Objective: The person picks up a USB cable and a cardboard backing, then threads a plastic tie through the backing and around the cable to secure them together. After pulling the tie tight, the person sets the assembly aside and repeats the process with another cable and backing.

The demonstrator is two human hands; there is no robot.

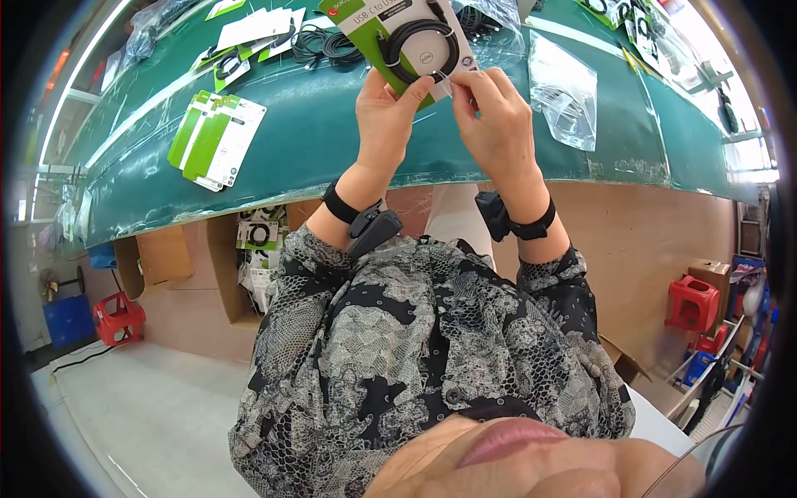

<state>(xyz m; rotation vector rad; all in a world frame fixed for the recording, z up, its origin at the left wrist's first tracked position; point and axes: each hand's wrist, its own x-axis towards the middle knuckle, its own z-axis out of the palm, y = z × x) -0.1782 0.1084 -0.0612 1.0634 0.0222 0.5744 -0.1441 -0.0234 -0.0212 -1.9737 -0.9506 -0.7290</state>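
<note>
— Packaging card [422, 48] first: where do you have it on your feed?

— I have it at the top of my view, raised over the green table [614, 158] and tilted, its upper end leaning left. It is green and white, with a coiled black cable [393, 54] across its front.

— And the grip on each side?

— I see the left hand [386, 124] pinching the card's lower left edge, thumb in front, the other fingers behind. The right hand [496, 120] has its thumb and forefinger pressed together on the lower right edge, just beside the coil. Whether they also catch a tie there is too small for me to tell.

— What lies around them?

— To the left, I see a loose stack of green and white cards [220, 145] near the front edge of the table. Farther back are loops of black cable [332, 48]. Right of the right hand lies a clear plastic bag [566, 83] with something coiled inside.

— Anything lower down?

— A cardboard box [222, 266] with packaged goods [261, 235] in it, and a red stool [119, 319] farther left.
</note>
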